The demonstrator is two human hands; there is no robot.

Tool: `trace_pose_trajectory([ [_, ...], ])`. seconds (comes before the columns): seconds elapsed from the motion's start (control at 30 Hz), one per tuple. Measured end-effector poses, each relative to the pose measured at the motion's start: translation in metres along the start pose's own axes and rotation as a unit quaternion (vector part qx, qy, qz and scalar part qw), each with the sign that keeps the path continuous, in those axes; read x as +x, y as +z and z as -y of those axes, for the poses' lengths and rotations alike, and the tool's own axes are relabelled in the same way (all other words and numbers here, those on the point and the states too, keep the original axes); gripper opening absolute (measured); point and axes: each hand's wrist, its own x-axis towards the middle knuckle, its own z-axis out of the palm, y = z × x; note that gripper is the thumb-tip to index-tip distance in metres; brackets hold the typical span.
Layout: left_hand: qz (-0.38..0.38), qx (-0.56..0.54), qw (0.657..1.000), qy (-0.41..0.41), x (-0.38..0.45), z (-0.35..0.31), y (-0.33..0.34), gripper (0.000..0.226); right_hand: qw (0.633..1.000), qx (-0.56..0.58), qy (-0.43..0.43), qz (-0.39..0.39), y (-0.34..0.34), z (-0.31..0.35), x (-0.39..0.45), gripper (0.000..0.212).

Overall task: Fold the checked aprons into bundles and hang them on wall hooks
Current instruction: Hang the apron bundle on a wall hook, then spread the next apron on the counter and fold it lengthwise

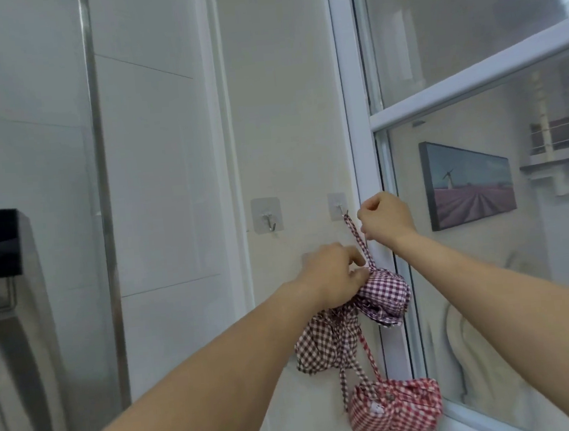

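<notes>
A: How will the purple checked apron bundle (382, 292) behave as you hang it?

B: Treat it as light, soft cloth, I'd judge; it will sag and may unroll if you squeeze it loosely. Your left hand (333, 276) has its fingers curled around the bundle's top, where the strap (357, 240) comes out. That is the right place to hold: close to the knot, not the loose folds.

A: And your right hand (385, 220)?

B: It is closed in a fist just beside the right wall hook (339, 208); it seems to pinch the strap's far side, but you cannot tell for sure. The strap already reaches up to that hook.

A: What else hangs there?

B: A brown checked apron bundle (325, 342) droops below your left hand, and a red checked apron bundle (396, 408) dangles lowest on its own strap. Whether your left hand carries them is hidden.

A: Room to move?

B: The left wall hook (268, 218) is bare and near. The white window frame (359, 140) stands just beside the right hook, so keep your right knuckles off its edge. The refrigerator (9, 308) stays well apart on the left.
</notes>
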Motion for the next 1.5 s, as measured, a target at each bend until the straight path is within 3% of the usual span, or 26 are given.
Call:
trace_pose_trajectory([
  [0.13,-0.180,-0.051,0.977,0.101,-0.034,-0.005,0.006,0.014,0.992,-0.011,-0.124,-0.024,-0.013,0.012,-0.049,0.011],
  [0.27,-0.213,-0.112,0.967,0.089,-0.093,-0.011,0.007,0.009,0.983,-0.027,-0.175,0.044,-0.013,0.026,-0.112,0.014],
  [0.4,-0.178,-0.127,0.976,0.017,-0.159,0.011,0.016,0.007,0.964,-0.072,-0.202,0.158,0.005,0.027,-0.172,0.012],
  [0.57,-0.157,-0.100,0.976,-0.113,-0.286,0.061,0.034,0.033,0.924,-0.086,-0.151,0.341,0.052,0.024,-0.272,0.013],
  [0.73,-0.100,-0.089,0.947,-0.293,-0.452,0.116,0.044,0.030,0.834,-0.092,-0.026,0.543,0.121,0.031,-0.399,0.006],
  [0.83,-0.051,-0.066,0.921,-0.381,-0.554,0.145,0.049,0.034,0.769,-0.119,-0.004,0.628,0.159,0.044,-0.491,0.006],
  [0.97,0.053,-0.058,0.860,-0.504,-0.701,0.167,0.057,0.046,0.672,-0.140,0.003,0.727,0.197,0.066,-0.614,0.009],
  [1.07,0.112,-0.007,0.806,-0.581,-0.796,0.173,0.056,0.046,0.624,-0.132,0.037,0.769,0.219,0.077,-0.690,0.006],
  [1.13,0.157,0.028,0.766,-0.622,-0.849,0.174,0.049,0.060,0.605,-0.122,0.056,0.785,0.233,0.085,-0.732,0.002],
  [1.27,0.174,0.044,0.715,-0.675,-0.928,0.177,0.038,0.095,0.591,-0.130,0.036,0.795,0.255,0.097,-0.799,0.026],
  [1.5,0.166,-0.085,0.694,-0.695,-0.991,0.167,0.058,0.103,0.554,-0.132,0.006,0.822,0.271,0.111,-0.868,0.064],
])
